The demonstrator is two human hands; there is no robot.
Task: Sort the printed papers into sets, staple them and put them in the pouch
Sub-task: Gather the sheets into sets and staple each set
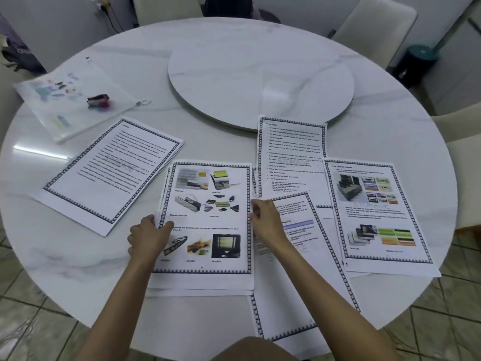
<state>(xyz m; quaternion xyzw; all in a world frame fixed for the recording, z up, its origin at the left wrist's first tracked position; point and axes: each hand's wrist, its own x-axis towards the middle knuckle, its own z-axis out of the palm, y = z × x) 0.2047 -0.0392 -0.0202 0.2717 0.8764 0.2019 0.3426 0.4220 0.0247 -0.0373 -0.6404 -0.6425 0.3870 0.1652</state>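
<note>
From the head camera, the centre stack [208,201] is a pile of white printed sheets lying flat on the table [78,269], near its front edge. The top page has a dark patterned border and rows of small colour photographs with captions. The lower sheets stick out a little at the bottom and left.

The left hand [148,237] grips the stack's left edge, thumb on top of the page and fingers curled at the margin. The right hand [265,221] is at the stack's right edge with its fingers bent against it. I cannot tell whether it pinches the paper or only touches it. This hand also lies over a tilted page [299,272] that runs down to the table's front edge.

To the left, apart from the hands, a text stack [109,175] lies at an angle. Behind the right hand is a text page [291,155] with a faint "STORAGE" watermark. Just beside it on the right is a picture page [377,212].

The pouch [52,100] is translucent, glossy plastic at the far left, with coloured shapes blurred inside. A small dark stapler [98,99] rests on it.

The table is round, pale and marble-veined, with a raised round turntable [260,74] of the same stone at its middle.
</note>
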